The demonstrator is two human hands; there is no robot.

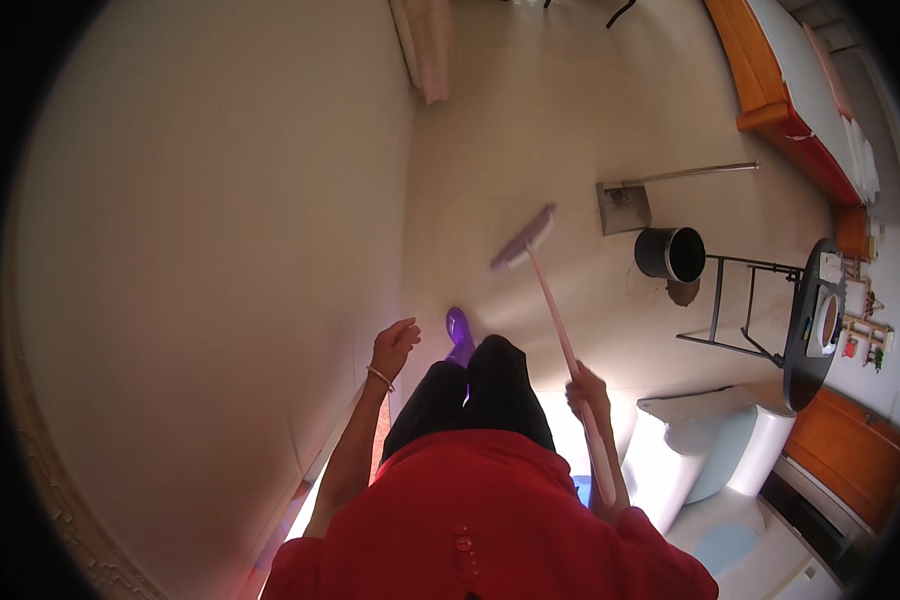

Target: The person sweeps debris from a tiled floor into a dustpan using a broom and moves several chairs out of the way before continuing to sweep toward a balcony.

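My right hand [589, 388] grips the pink handle [553, 307] of a broom at my right side. The handle slants forward and left from my hip to the broom head [525, 238], which is purple and white and slightly blurred on the tiled floor. My left hand [396, 343] hangs free near the wall, a bracelet on its wrist, its fingers loosely bent and holding nothing. Ahead and right of the broom head lies a metal dustpan [624, 210] with dark debris inside and a long handle pointing right. A purple boot [459, 334] shows below my dark trousers.
A black waste bin [664, 255] stands beside the dustpan, with a brown patch [682, 291] on the floor next to it. Rightward are a round black folding table [799, 360] and a white-and-blue armchair [712, 450]. A pale wall [217, 225] runs along my left. A wooden bed frame [750, 60] stands far right.
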